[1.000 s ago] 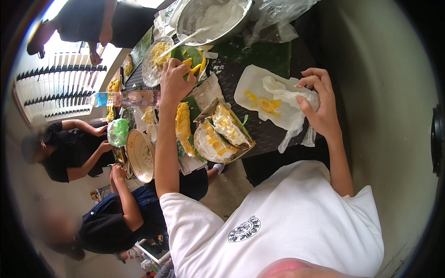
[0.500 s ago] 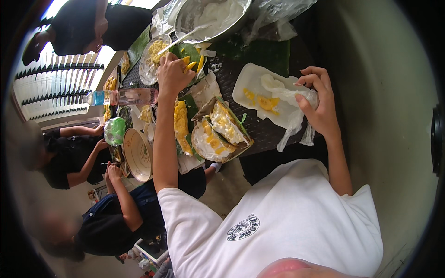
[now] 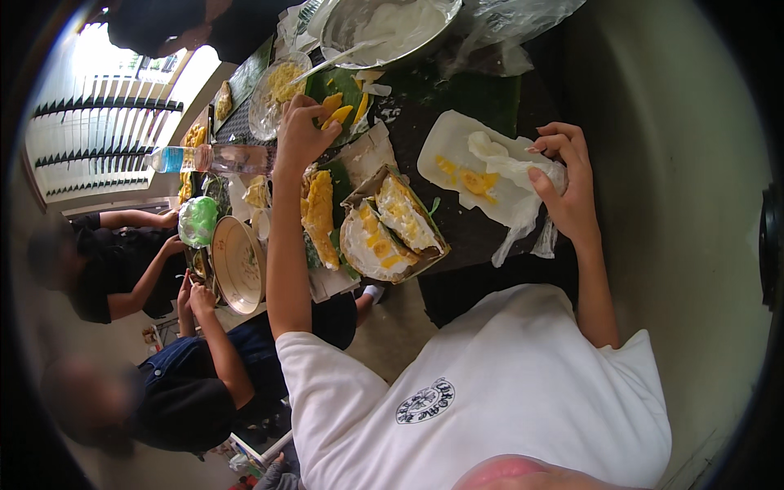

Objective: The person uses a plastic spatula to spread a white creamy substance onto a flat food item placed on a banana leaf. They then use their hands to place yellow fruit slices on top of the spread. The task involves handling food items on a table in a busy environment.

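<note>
My left hand (image 3: 304, 139) reaches across the table to mango slices on a banana leaf (image 3: 347, 86). Its thumb and fingers close about the end of one yellow mango slice (image 3: 336, 118). At the right, my right hand (image 3: 570, 184) curls around a crumpled clear plastic bag (image 3: 523, 169) at the edge of a white tray (image 3: 437, 147). Yellow fruit pieces (image 3: 478, 182) lie in the tray. Between my arms sits an open box (image 3: 415, 272) holding two cream-covered pieces topped with yellow fruit (image 3: 377, 243). A long yellow filled roll (image 3: 318, 216) lies beside my left forearm.
A metal bowl of white cream (image 3: 392, 28) with a spatula stands at the far side, next to a plate of yellow crumbs (image 3: 282, 86). A plastic bottle (image 3: 216, 158) and a big bowl (image 3: 238, 265) are at the left, where other people work.
The view has shifted slightly. My left hand stays at the mango slices, its fingers a little more around one slice. My right hand keeps its place on the plastic bag.
</note>
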Tool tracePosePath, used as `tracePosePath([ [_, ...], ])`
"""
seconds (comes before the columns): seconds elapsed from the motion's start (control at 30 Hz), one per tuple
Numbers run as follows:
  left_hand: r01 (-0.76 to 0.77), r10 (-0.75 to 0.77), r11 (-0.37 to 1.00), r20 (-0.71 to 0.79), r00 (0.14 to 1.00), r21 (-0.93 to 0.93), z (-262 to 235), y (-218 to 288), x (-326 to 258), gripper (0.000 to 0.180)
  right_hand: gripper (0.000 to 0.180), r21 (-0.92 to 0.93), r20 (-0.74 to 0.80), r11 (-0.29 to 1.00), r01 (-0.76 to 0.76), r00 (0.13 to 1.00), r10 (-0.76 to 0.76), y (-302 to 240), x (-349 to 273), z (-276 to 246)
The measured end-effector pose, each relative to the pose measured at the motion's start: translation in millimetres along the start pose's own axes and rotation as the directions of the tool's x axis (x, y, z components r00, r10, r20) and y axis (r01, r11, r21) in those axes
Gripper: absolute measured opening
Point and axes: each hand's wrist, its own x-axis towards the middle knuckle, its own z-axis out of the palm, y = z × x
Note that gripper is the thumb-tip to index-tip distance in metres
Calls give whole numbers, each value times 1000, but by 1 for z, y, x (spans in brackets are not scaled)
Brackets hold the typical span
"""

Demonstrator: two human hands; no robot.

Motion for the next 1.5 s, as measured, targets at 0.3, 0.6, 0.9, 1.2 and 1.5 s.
tracePosePath([
  [0.3, 28, -29, 1000, -48, 998, -8, -3, 9, -1, 21, 29, -4, -16, 998, 69, 997, -69, 2, 0, 0],
  [0.6, 14, -13, 998, -10, 1000, 63, -8, 13, 4, 17, 30, 33, -14, 999, 43, 999, -43, 1, -1, 0],
  [0.9, 46, -45, 995, 19, 999, -93, -39, 17, 12, 19, 28, 30, -11, 997, 66, 998, -66, 2, 0, -2],
  [1.2, 78, -52, 981, 145, 988, -180, -66, 27, 10, 22, 30, 13, -15, 998, 65, 998, -65, 4, 0, -1],
  [1.5, 42, 15, 976, 256, 967, -216, -85, 47, -9, 19, 30, -12, -13, 996, 89, 996, -89, 5, 1, -1],
])
